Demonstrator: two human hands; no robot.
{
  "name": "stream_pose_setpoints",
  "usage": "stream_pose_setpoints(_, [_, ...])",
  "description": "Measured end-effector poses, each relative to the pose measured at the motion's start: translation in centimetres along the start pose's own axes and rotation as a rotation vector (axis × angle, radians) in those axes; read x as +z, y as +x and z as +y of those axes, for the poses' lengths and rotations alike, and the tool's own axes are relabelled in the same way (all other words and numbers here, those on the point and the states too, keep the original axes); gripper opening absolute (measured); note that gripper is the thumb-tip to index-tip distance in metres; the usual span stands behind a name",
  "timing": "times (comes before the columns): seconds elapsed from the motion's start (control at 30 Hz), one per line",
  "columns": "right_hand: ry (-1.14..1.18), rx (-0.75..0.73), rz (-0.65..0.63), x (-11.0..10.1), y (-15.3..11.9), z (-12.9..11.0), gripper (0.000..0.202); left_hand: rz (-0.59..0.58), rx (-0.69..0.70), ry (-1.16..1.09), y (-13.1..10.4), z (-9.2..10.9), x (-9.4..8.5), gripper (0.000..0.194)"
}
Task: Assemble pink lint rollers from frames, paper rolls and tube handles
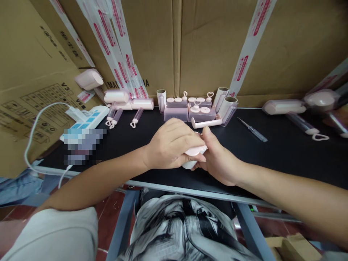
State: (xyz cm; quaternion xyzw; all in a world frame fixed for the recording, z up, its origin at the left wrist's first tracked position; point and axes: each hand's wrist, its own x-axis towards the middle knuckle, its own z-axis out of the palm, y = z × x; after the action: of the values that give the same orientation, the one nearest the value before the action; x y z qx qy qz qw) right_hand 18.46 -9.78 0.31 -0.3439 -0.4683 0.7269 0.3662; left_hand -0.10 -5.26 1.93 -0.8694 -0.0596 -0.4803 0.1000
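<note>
My left hand (172,143) is closed over the top of a lint roller part (194,150), a white rounded body with a pale pink end piece. From the other side my right hand (220,156) grips the same part, thumb up and fingers wrapped beneath it. Much of the part is hidden by my fingers. Just behind my hands lies a pale pink roller frame (207,123). Translucent pink covers (176,114) with pink caps and heart-shaped loops stand in a group there, beside upright white paper rolls (228,108).
A screwdriver (252,129) lies right of my hands. Assembled lint rollers (143,104) rest at the back left; more lint rollers (285,107) are at the right. A white power strip (85,123) with cables sits at the left. Tall cardboard boxes (206,47) wall the back.
</note>
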Motion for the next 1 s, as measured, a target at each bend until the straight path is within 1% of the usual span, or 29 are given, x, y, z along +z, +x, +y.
stream_pose_setpoints(0.07, [0.05,-0.026,-0.003,0.0,0.0,0.1,0.071,0.022,0.015,0.069,0.1,0.2,0.0,0.03])
stream_pose_setpoints(0.17, [0.082,-0.02,-0.038,-0.2,0.1,0.1,0.069,0.052,0.021,0.12,0.2,0.3,0.1,0.026])
stream_pose_setpoints(0.27, [0.077,-0.038,-0.067,-0.2,0.3,0.3,0.061,0.056,0.018,0.123,0.1,0.3,0.3,0.026])
stream_pose_setpoints(0.37, [0.079,-0.072,-0.067,0.1,0.3,0.5,0.058,0.074,-0.044,0.064,-0.1,0.3,0.4,0.031])
stream_pose_setpoints(0.5, [0.049,-0.036,-0.063,0.4,0.1,0.5,0.062,0.099,-0.136,-0.029,-0.3,-0.1,0.5,0.04])
stream_pose_setpoints(0.7, [-0.008,0.041,-0.062,0.3,-0.2,0.0,0.06,0.024,-0.157,-0.048,0.3,0.1,-0.3,0.037])
stream_pose_setpoints(0.8, [-0.016,0.063,-0.108,0.4,-0.3,-0.3,0.062,-0.009,-0.204,-0.069,0.7,0.4,-0.8,0.035])
stream_pose_setpoints(0.9, [-0.006,0.09,-0.162,0.7,-0.5,-0.3,0.065,-0.021,-0.213,-0.096,0.9,0.6,-1.2,0.035])
stream_pose_setpoints(1.0, [-0.005,0.092,-0.161,0.7,-0.6,-0.1,0.069,-0.048,-0.217,-0.101,1.0,0.5,-1.4,0.036])
